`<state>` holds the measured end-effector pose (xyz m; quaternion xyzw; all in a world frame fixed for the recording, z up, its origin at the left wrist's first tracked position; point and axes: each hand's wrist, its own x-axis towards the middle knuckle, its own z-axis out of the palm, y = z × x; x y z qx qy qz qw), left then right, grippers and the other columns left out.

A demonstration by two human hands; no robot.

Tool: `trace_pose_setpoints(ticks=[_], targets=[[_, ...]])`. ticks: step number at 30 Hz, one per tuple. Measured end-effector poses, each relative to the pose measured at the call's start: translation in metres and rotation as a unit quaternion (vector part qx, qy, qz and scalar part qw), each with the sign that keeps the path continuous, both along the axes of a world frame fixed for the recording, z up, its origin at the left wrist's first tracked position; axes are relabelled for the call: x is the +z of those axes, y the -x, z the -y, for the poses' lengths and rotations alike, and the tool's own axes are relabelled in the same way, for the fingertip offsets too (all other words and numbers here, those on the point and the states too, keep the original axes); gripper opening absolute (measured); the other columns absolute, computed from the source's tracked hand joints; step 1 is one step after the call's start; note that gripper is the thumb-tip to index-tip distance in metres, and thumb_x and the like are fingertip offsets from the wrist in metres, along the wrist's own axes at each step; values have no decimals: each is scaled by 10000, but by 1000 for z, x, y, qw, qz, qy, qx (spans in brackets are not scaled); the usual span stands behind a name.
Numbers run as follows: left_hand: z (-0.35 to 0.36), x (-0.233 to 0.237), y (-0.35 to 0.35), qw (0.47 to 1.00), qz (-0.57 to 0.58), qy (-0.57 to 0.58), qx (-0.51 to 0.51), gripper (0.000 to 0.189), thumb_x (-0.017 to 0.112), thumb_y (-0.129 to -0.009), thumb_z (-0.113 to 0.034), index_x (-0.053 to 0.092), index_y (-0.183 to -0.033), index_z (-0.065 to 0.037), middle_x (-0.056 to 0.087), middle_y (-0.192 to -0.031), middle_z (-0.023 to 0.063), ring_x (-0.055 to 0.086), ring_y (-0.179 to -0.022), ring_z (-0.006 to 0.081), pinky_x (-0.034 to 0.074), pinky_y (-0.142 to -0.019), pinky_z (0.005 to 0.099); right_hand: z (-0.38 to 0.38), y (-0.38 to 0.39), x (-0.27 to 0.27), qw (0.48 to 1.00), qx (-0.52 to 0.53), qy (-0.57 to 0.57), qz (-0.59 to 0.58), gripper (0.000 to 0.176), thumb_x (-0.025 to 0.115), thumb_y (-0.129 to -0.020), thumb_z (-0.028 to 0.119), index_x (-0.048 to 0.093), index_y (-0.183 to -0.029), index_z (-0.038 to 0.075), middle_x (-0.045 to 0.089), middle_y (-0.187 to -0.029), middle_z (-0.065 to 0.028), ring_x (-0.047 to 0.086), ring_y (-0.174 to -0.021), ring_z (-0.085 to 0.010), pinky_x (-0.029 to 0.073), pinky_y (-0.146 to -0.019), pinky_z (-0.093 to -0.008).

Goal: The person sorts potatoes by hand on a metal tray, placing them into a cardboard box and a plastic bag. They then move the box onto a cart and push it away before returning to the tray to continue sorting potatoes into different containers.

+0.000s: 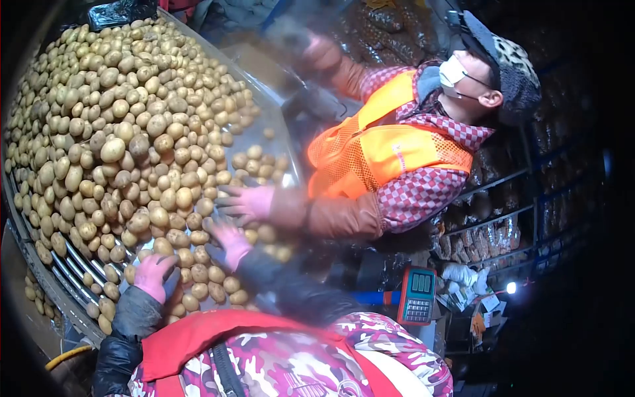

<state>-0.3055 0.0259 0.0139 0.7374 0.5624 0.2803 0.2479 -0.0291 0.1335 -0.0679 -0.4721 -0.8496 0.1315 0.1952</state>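
Fingers [223, 234] of the right hand [231, 246] spread, slightly blurred, over potatoes [200, 273]; the left hand [155, 274] curves onto more beside it, its grip impossible to tell. Metal bars [75, 272] slope left of the left hand. Beyond the right hand lies a co-worker's gloved hand [251, 202]; farther right, a red keypad display [418, 296].

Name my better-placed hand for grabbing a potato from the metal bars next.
Likely your left hand: it is closer to the metal bars and the potatoes there; your right hand lies farther off, near the co-worker's hand.
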Motion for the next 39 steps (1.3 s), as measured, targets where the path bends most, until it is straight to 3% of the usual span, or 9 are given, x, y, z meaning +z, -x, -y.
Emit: trace_pose_setpoints(ticks=[2,4,6,8,19,23,25,30,39], targets=[[2,-3,0,1000,5,-21,1,318,716,-884,-191,700,-1191,-109,674,-1095,165,624,-1033,381,513,-913,476,-28,1,-2,916,-86,266,-289,583,582,-1012,439,470,-1512,163,611,-1272,-112,592,-1153,-295,476,-978,-450],[2,-5,-1,1000,6,-25,5,310,717,-884,-193,703,-1181,-106,677,-1086,167,630,-1017,386,517,-909,478,-87,-25,-32,583,-157,424,-675,482,579,-1043,448,523,-1406,136,594,-1060,-61,577,-936,-199,496,-766,-372],[0,-12,1,1000,8,-20,6,309,716,-885,-199,703,-1178,-103,679,-1081,169,632,-1016,389,518,-912,480,-81,-56,21,467,-234,424,-740,415,581,-1052,418,549,-1349,129,576,-1012,-46,557,-896,-172,478,-716,-346],[0,-14,2,999,15,-32,1,295,695,-892,-204,705,-1170,-106,679,-1081,174,631,-1026,396,518,-915,489,-96,-83,-66,669,-238,288,-643,291,513,-1095,342,578,-1292,138,573,-1056,-38,553,-912,-143,485,-758,-337],[3,-22,6,999,-37,3,-6,393,732,-893,-363,711,-1250,-197,691,-1128,128,641,-1051,371,531,-918,467,-63,-68,-16,612,-217,369,-665,528,584,-1029,438,522,-1434,105,590,-1268,-150,618,-1041,-297,515,-905,-408],[6,-24,4,1000,-21,-17,-7,394,743,-887,-346,713,-1248,-190,699,-1136,128,644,-1046,369,535,-915,459,-6,-32,18,911,-116,207,-338,622,610,-1006,474,502,-1486,93,596,-1346,-190,641,-1089,-353,526,-958,-433],[7,-21,3,1000,-21,-10,-9,397,742,-889,-342,711,-1252,-184,699,-1145,128,643,-1064,367,533,-929,454,28,-20,21,988,-57,96,-107,667,602,-984,524,507,-1494,105,556,-1421,-207,590,-1193,-388,471,-1037,-476],[12,-11,0,1000,-29,-8,-6,405,739,-895,-342,704,-1263,-178,692,-1172,134,638,-1079,371,525,-949,456,65,-21,33,992,23,86,90,679,545,-959,609,539,-1478,171,388,-1616,-188,296,-1514,-421,196,-1243,-583],[17,-25,2,1000,-17,-14,1,414,743,-893,-340,701,-1264,-162,682,-1207,149,621,-1108,384,506,-982,472,67,-26,46,986,24,105,129,634,552,-963,582,550,-1468,198,417,-1598,-173,347,-1487,-417,244,-1215,-605]])
